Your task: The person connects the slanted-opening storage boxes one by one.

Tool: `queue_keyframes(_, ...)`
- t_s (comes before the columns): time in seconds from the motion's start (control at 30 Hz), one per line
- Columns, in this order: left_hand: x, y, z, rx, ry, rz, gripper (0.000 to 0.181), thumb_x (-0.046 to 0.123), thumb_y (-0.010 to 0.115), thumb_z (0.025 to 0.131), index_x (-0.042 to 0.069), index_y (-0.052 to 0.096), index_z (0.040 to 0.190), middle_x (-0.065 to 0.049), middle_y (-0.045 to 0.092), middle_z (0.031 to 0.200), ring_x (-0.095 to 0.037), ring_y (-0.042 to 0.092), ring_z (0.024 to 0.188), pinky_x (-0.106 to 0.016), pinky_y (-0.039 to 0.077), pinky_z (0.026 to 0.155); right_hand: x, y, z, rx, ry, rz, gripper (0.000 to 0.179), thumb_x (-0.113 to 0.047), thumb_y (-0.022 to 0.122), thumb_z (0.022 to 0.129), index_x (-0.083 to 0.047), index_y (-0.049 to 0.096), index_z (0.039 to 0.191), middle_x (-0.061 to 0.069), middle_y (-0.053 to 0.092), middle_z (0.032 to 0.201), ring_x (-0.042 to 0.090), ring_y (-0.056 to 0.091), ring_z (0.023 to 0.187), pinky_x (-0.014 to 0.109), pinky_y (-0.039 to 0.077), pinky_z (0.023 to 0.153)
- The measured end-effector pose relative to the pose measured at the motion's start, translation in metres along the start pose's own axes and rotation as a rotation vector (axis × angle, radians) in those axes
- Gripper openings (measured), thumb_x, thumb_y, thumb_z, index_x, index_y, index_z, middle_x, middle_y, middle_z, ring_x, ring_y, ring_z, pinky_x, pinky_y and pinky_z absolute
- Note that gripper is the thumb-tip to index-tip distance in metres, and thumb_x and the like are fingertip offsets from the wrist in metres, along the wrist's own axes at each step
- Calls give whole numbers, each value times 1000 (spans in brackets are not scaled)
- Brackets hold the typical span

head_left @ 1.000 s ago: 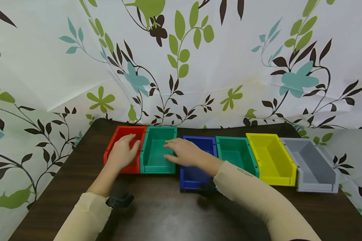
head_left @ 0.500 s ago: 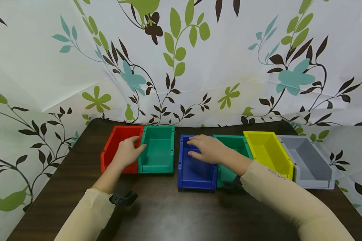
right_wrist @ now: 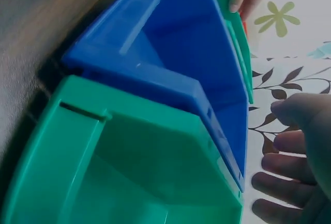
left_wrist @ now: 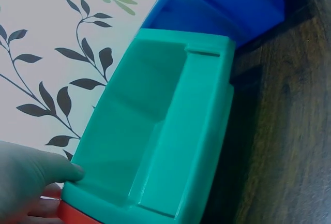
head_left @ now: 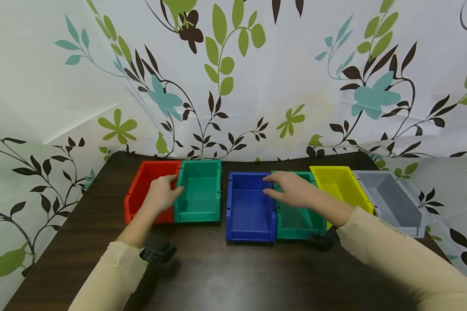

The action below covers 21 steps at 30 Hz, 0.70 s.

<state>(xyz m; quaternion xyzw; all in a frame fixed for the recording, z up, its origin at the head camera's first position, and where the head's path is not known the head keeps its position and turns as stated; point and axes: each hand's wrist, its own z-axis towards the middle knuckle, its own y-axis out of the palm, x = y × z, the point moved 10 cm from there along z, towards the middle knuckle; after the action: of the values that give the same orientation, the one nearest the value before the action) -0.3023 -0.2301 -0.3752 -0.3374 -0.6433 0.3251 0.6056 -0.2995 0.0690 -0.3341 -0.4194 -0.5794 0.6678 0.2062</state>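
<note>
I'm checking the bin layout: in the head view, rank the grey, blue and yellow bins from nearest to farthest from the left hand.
1. Blue bin: right of the left hand, near mid-row.
2. Yellow bin: farther right along the row.
3. Grey bin: at the row's right end.

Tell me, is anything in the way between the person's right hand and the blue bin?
Nothing visible is: the right wrist view shows a gap between the right hand and the blue bin, with only patterned backdrop behind.
</note>
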Motion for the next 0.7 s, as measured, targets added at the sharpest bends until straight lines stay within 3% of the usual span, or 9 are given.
queue_keyframes(0.17, 2, 0, 2, -31, 8, 13, 56, 18, 59, 92, -11, 42, 136, -31, 46, 136, -31, 61, 93, -38, 57, 75, 13, -2, -5, -8, 94, 224, 39, -27, 53, 96, -3, 58, 127, 13, 65, 121, 25, 62, 107, 41, 52, 89)
queue_keyframes(0.3, 1, -1, 4, -43, 0, 11, 57, 19, 60, 92, -10, 41, 137, -30, 49, 135, -26, 60, 83, -31, 56, 66, 23, 3, -8, -51, 239, 439, 43, -27, 48, 98, -1, 53, 132, 16, 63, 123, 27, 63, 106, 40, 54, 86)
queue_keyframes(0.4, 0, -2, 4, -49, -3, 0, 58, 20, 60, 92, -9, 40, 138, -30, 52, 130, -25, 57, 80, -27, 53, 61, 30, 10, -11, -80, 349, 599, 47, -28, 46, 99, 1, 48, 136, 21, 57, 130, 30, 62, 109, 39, 55, 86)
queue_keyframes(0.53, 0, -2, 4, -55, 2, -19, 58, 20, 60, 91, -9, 40, 138, -30, 57, 123, -24, 52, 71, -26, 43, 52, 33, 15, -15, -89, 422, 759, 48, -26, 44, 100, 3, 43, 138, 22, 47, 140, 33, 59, 116, 44, 52, 91)
queue_keyframes(0.7, -3, -3, 3, -42, 16, -20, 58, 22, 61, 91, -8, 43, 137, -30, 53, 130, -31, 58, 88, -31, 53, 62, 32, 19, -18, -84, 479, 894, 47, -24, 44, 100, 4, 44, 138, 23, 43, 143, 36, 57, 117, 46, 51, 91)
